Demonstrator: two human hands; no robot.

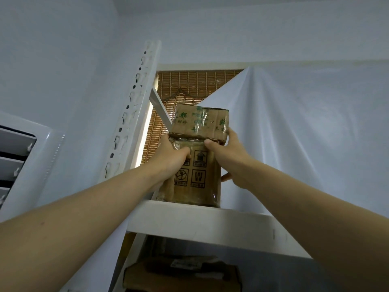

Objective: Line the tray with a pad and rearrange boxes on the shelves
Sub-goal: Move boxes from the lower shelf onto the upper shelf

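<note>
Both forearms reached up; left hand [170, 159] and right hand [229, 157] gripped the small box [200, 123] stacked on a bigger box [193, 186], top shelf [189, 220]. Tray unseen, so rearranging looked midway.

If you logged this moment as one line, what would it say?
top shelf | lower box standing on it | upper box on lower box | left hand, right hand gripping upper box

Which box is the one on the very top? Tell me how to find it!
Find the white shelf up high. A tall box with black handling symbols stands on it, and the small top box sits on that, held by both hands. It alone has green writing and shiny clear tape.
</note>
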